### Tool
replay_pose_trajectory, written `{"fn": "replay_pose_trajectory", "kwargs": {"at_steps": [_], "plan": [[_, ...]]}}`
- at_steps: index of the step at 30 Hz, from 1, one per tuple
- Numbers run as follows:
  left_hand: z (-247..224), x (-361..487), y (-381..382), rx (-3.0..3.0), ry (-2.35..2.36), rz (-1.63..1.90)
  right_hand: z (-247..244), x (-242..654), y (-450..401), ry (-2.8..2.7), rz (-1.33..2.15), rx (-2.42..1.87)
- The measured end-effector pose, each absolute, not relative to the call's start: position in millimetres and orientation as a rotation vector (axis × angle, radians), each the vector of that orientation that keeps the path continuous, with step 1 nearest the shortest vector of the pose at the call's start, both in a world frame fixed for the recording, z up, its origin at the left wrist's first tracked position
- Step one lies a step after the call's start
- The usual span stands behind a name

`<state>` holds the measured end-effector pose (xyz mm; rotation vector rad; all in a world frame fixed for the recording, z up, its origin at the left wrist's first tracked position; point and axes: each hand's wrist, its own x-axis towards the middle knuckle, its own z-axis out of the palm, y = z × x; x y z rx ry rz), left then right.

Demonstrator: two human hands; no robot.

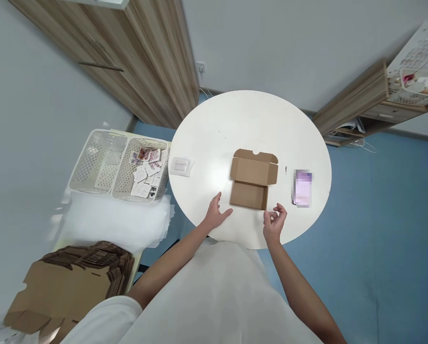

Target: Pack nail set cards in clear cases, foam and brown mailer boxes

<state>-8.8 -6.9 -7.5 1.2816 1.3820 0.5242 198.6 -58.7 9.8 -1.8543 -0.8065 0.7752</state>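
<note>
A brown cardboard box [249, 195] lies on the white round table [250, 112], its lid folded back away from me and its inside showing bare. Just off the box's near left corner is my left hand [216, 213], thumb and fingers spread, holding nothing. My right hand [274, 222] hovers by the near right corner with its fingers curled loosely and apart; nothing shows in it. Neither hand clearly touches the cardboard. At the table's left edge rests a clear plastic packet [180, 166].
A pixelated purple item [303, 188] lies at the table's right. Left of the table stand a white basket of small cards [145, 172], another white basket [99, 160], white sheets [117, 217] and a stack of flat cardboard boxes [70, 286]. A wooden cabinet [138, 52] stands behind.
</note>
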Motion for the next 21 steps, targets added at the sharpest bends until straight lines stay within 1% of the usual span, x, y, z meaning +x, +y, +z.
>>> {"fn": "replay_pose_trajectory", "kwargs": {"at_steps": [2,4,7,12,15,21], "plan": [[-2.0,-33.2,1.1,1.318,1.476,0.567,20.2,177.8,-52.6,-0.863,0.754,-1.818],[1.0,-63.2,13.5,1.365,1.626,0.629,27.3,150.0,-38.1,-0.950,0.836,-1.801],[-0.6,-108.4,39.2,1.370,1.860,0.688,28.0,100.6,-3.1,-1.091,1.079,-1.802],[-11.5,-151.1,84.1,1.326,1.864,0.614,9.7,26.3,62.3,-1.087,1.436,-1.849],[-16.8,-155.2,99.4,1.284,1.846,0.588,-0.3,-2.7,91.2,-1.030,1.460,-1.869],[-19.9,-151.5,98.2,1.396,1.830,0.576,-11.1,-38.4,124.4,-1.069,1.329,-1.909]]}}
